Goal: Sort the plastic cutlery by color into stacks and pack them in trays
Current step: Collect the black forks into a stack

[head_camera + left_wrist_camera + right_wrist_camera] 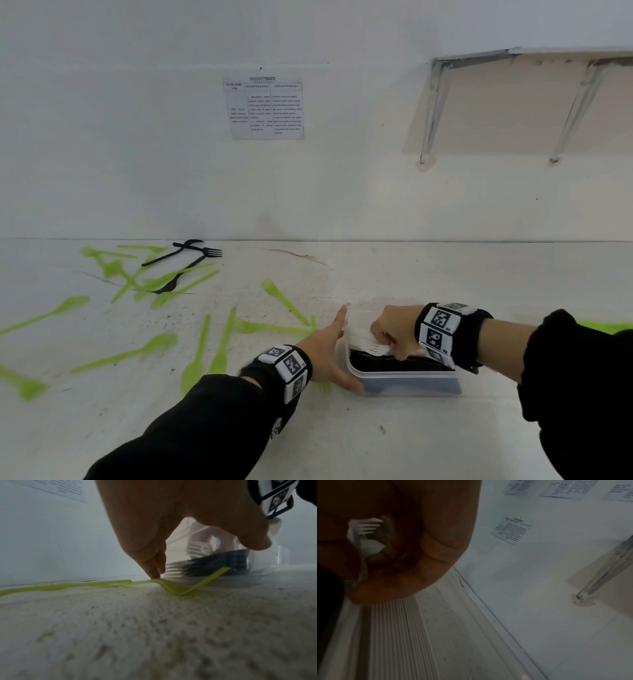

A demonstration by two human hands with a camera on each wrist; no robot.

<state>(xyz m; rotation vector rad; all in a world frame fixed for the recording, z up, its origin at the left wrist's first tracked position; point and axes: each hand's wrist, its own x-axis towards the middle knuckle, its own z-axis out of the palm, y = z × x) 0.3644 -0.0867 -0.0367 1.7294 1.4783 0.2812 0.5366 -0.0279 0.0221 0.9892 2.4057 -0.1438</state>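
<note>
A clear plastic tray point(411, 383) sits on the table at front centre with black cutlery point(394, 365) lying in it. My right hand point(385, 337) is over the tray's left end and grips a stack of white forks point(363, 340), tines pointing left. My left hand point(337, 344) lies with straight fingers against the tray's left side, thumb at the near corner. In the left wrist view its fingertips point(155, 573) touch down by a green fork point(175, 586), with the white forks point(199, 548) and black cutlery point(219, 561) showing through the tray wall. The right wrist view shows curled fingers point(423, 540) round the white forks point(366, 530).
Several green forks and spoons point(219, 342) are strewn over the left half of the table. Black forks and a spoon point(191, 270) lie at the back left. A printed sheet point(263, 108) hangs on the wall, shelf brackets point(431, 113) to its right. Something green point(603, 325) shows behind my right sleeve.
</note>
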